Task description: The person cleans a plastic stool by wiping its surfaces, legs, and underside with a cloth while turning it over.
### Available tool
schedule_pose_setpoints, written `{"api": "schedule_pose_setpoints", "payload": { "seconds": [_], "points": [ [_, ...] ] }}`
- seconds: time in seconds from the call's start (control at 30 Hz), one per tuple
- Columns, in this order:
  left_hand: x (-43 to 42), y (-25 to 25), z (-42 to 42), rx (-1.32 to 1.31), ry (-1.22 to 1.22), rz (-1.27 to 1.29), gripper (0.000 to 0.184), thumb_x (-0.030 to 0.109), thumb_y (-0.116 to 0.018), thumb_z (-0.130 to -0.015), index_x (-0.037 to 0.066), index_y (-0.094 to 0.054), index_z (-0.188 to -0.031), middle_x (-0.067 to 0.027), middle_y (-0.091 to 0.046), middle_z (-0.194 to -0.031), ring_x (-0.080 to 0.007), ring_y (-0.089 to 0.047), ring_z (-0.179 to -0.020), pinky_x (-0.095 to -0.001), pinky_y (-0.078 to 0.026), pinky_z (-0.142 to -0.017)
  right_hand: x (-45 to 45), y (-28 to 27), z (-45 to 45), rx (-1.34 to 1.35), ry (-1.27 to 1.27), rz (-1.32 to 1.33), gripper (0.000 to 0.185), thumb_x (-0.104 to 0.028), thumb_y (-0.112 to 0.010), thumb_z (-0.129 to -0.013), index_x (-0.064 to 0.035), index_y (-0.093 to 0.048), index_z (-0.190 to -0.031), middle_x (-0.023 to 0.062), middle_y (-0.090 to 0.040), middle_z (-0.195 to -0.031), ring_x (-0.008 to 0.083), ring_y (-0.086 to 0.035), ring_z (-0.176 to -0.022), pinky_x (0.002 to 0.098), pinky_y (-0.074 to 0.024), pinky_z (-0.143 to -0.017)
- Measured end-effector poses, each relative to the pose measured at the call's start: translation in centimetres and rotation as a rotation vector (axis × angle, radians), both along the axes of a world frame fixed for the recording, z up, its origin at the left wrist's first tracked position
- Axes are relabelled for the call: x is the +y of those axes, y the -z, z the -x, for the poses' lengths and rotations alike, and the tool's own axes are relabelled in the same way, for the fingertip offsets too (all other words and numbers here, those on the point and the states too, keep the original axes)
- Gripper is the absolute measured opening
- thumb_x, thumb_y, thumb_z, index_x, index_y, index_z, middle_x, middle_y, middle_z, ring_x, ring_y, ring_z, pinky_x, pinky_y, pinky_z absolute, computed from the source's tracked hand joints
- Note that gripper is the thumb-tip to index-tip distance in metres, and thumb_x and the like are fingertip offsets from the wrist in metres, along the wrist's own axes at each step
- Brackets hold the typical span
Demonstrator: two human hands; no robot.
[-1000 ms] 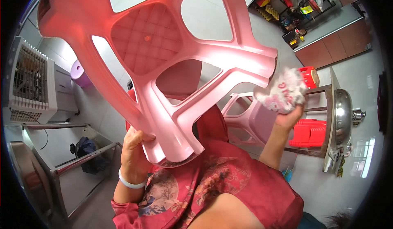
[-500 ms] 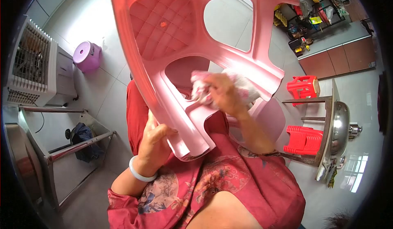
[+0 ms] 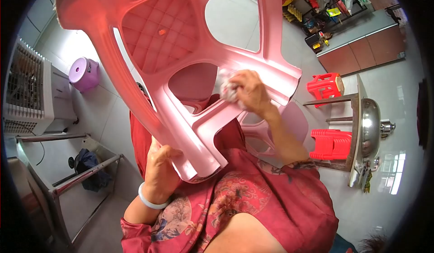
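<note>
A pink plastic chair [image 3: 169,110] is tilted over my lap, with cut-out openings and a quilted-pattern panel [image 3: 160,33]. My left hand [image 3: 160,164] is closed round the end of the chair leg nearest me, thumb on top. In my right hand [image 3: 253,92] is a bunched white-and-pink cloth [image 3: 229,86], pressed against the crosspiece between the legs. Part of the cloth is hidden by the fingers. Below the right forearm, another pink plastic piece [image 3: 291,126] shows; whether it belongs to the same chair I cannot tell.
A purple stool [image 3: 83,74] and an air cooler [image 3: 43,88] stand left, above a metal frame [image 3: 86,174] with a dark bag. On the right are red stools [image 3: 331,144], a table with a steel bowl [image 3: 370,128], and a low cabinet [image 3: 361,49].
The chair has shifted left and turned slightly, showing more of its left side. My right hand has moved with the cloth along the crosspiece; my left hand keeps hold of the leg.
</note>
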State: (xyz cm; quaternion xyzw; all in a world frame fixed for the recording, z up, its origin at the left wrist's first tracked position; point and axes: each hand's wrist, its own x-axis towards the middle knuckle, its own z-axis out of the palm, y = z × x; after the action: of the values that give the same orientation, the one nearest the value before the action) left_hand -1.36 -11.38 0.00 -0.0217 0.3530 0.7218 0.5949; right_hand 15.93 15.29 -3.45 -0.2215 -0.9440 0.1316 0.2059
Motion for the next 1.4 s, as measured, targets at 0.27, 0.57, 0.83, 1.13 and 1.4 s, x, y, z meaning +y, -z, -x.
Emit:
{"api": "schedule_pose_setpoints", "payload": {
  "seconds": [0.27,0.57,0.83,1.13,1.4],
  "points": [
    [0.1,-0.2,0.1,-0.015,-0.040,-0.015,0.054,-0.003,-0.053,-0.076,0.000,-0.047,-0.130,-0.0116,-0.061,-0.116,-0.0232,-0.063,-0.105,-0.0363,-0.052,-0.094,-0.5,-7.6,-5.3,-0.394,0.134,0.006,0.026,-0.004,-0.056,-0.071,-0.0091,-0.071,-0.092,0.0099,-0.064,-0.091,0.0311,-0.058,-0.085,0.0417,-0.0486,-0.079],
    [0.1,0.5,0.0,-0.008,-0.009,-0.027,0.055,-0.002,-0.054,-0.076,0.001,-0.046,-0.130,-0.0109,-0.060,-0.115,-0.0222,-0.062,-0.105,-0.0352,-0.052,-0.094,0.3,-7.6,-5.3,-0.370,0.029,0.130,0.028,-0.002,-0.056,-0.070,-0.0036,-0.070,-0.094,0.0112,-0.068,-0.095,0.0302,-0.061,-0.089,0.0400,-0.0506,-0.081],
    [-0.1,0.2,0.4,-0.060,0.011,-0.065,0.062,-0.003,-0.053,-0.072,0.001,-0.043,-0.134,-0.0102,-0.059,-0.115,-0.0224,-0.062,-0.104,-0.0347,-0.051,-0.094,3.0,-9.9,-5.9,-0.388,0.070,-0.124,0.029,-0.001,-0.055,-0.074,-0.0052,-0.068,-0.099,0.0112,-0.067,-0.100,0.0329,-0.060,-0.096,0.0417,-0.0485,-0.086],
    [-0.2,0.5,0.3,-0.114,0.068,-0.050,0.079,-0.008,-0.051,-0.069,0.012,-0.030,-0.143,-0.0087,-0.053,-0.118,-0.0201,-0.057,-0.103,-0.0320,-0.051,-0.085,8.7,0.2,3.2,-0.652,-0.019,0.006,0.014,-0.009,-0.058,-0.078,-0.0075,-0.066,-0.089,0.0167,-0.067,-0.093,0.0334,-0.064,-0.093,0.0442,-0.0508,-0.084],
    [-1.2,1.6,0.1,-0.079,0.036,-0.031,0.073,-0.002,-0.058,-0.073,0.009,-0.034,-0.141,-0.0078,-0.058,-0.115,-0.0194,-0.062,-0.099,-0.0325,-0.052,-0.088,15.5,12.6,15.7,-0.689,-0.172,0.433,0.021,-0.018,-0.064,-0.082,-0.0086,-0.065,-0.101,0.0132,-0.065,-0.115,0.0319,-0.060,-0.106,0.0416,-0.0483,-0.092]
  ]
}}
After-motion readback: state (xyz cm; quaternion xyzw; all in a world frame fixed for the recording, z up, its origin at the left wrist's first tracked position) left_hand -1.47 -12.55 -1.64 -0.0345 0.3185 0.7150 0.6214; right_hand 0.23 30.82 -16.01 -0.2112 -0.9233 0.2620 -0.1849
